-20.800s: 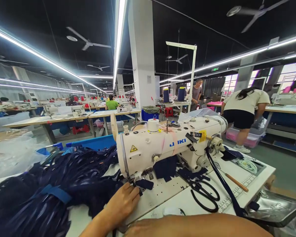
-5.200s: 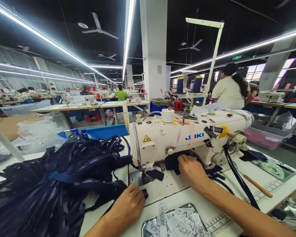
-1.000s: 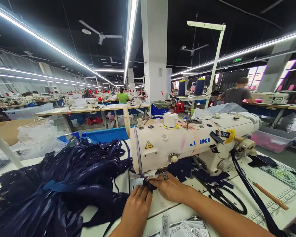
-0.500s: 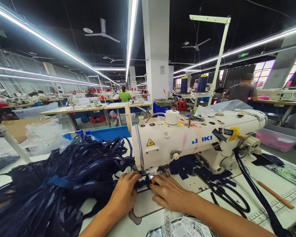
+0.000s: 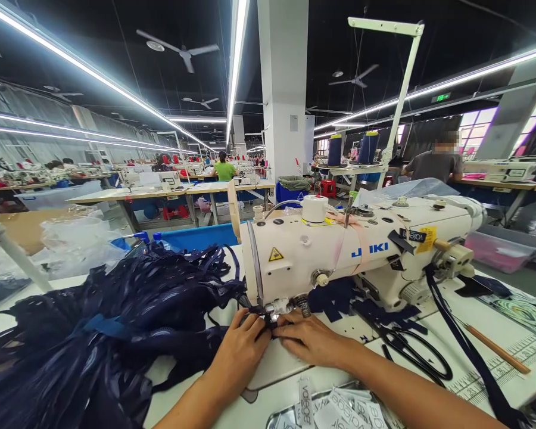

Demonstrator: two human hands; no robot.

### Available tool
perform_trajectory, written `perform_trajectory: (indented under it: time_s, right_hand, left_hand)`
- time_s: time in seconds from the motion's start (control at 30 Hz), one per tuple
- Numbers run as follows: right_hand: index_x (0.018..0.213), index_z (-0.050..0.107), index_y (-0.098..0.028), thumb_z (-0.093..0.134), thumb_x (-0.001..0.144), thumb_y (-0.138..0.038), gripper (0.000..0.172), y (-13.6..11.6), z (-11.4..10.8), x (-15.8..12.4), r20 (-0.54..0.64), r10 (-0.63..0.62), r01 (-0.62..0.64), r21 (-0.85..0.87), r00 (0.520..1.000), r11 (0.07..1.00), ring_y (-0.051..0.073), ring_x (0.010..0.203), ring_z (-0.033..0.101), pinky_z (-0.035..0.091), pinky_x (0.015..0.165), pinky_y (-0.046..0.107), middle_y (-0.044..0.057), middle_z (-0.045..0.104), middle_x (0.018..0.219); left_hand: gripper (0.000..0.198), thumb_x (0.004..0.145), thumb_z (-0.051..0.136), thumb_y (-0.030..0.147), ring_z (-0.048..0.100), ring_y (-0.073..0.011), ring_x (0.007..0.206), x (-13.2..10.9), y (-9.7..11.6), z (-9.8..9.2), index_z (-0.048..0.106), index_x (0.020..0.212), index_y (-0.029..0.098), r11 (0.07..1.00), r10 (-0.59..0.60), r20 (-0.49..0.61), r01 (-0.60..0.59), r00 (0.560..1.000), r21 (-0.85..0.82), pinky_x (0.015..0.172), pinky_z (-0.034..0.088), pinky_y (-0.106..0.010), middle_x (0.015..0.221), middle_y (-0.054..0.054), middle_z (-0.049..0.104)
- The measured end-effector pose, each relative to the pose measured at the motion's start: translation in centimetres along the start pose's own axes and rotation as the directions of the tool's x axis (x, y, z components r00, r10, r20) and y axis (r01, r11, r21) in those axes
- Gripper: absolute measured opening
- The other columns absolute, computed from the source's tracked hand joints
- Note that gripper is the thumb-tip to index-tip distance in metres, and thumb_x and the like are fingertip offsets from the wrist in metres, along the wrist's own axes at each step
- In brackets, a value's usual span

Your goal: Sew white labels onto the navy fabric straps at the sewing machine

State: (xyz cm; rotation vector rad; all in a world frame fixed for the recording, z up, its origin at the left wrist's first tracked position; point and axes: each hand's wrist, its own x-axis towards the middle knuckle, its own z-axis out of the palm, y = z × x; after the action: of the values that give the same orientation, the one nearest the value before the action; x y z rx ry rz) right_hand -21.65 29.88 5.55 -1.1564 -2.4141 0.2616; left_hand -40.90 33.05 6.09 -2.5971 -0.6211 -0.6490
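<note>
From my remote station I saw both hands meeting just under the needle end of the cream sewing machine (image 5: 339, 256). The left hand (image 5: 243, 351) had its fingers bent down and closed on a small navy fabric piece (image 5: 268, 323), which lay on the machine bed directly beneath the presser foot (image 5: 273, 308). The right hand (image 5: 312, 342) lay low and flat on the bed, its fingertips touching the same piece from the other side; I could not tell whether they pinched it or only pressed it down. The two hands were nearly touching each other at the fingertips.

To the left of the machine a large heap of navy straps (image 5: 116, 316) covered much of the white surface (image 5: 486, 375) and reached up to the needle area. More navy scraps (image 5: 335, 298) sat under the machine's arm. Right of the right forearm lay black scissors (image 5: 417, 357), and a long navy strap (image 5: 455, 339) hung down from the machine's right end. Near the lower edge stood a metal tray (image 5: 274, 422) holding white printed labels (image 5: 339, 408). A person in a grey shirt (image 5: 433, 165) stood at a far bench.
</note>
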Motion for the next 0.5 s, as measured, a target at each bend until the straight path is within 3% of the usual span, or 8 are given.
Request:
perform_trajectory:
  time_s: [0.1,0.2,0.37,0.5]
  right_hand:
    - [0.102,0.061,-0.021,0.044,0.084,-0.016,0.025,0.1,-0.2,0.0,-0.022,-0.033,0.034,0.025,0.999,0.999,0.015,0.095,0.052,0.040,0.084,0.027,0.004,0.058,0.102]
    - [0.104,0.059,-0.020,0.041,0.086,-0.018,0.025,-0.2,-0.1,-0.2,-0.020,-0.049,0.048,-0.066,0.999,0.997,0.016,0.091,0.052,0.040,0.082,0.029,0.004,0.057,0.102]
    - [0.105,0.057,-0.019,0.039,0.087,-0.019,0.025,-0.8,0.0,-0.4,-0.012,-0.046,0.043,-0.202,0.999,0.978,0.019,0.091,0.050,0.042,0.081,0.033,0.005,0.056,0.106]
    - [0.108,0.055,-0.020,0.042,0.085,-0.021,0.026,-0.9,-0.1,-0.6,0.011,-0.041,0.043,-0.194,0.999,0.980,0.019,0.092,0.051,0.043,0.082,0.034,0.004,0.055,0.108]
  left_hand:
    - [0.014,0.083,0.048,0.014,0.052,-0.0154,0.080,0.0,-0.1,-0.4,0.061,0.080,0.019,0.998,-0.016,0.070,0.020,0.997,-0.065,0.086,0.038,-0.036,0.080,-0.001,0.060]
    - [0.022,0.084,0.042,0.009,0.054,-0.0168,0.089,-0.5,-0.4,-0.2,0.060,0.090,0.020,0.994,-0.003,0.127,0.018,0.992,-0.112,0.093,0.035,-0.040,0.089,-0.001,0.064]
    - [0.027,0.082,0.043,0.016,0.051,-0.0230,0.106,-2.4,-1.4,2.0,0.057,0.104,0.023,0.997,0.043,0.090,-0.036,0.995,-0.073,0.104,0.017,-0.053,0.105,-0.002,0.065]
    - [0.032,0.080,0.045,0.018,0.050,-0.0251,0.110,-3.6,-2.0,3.3,0.055,0.110,0.022,0.998,0.053,0.132,-0.050,0.990,-0.022,0.104,0.014,-0.056,0.109,-0.004,0.064]
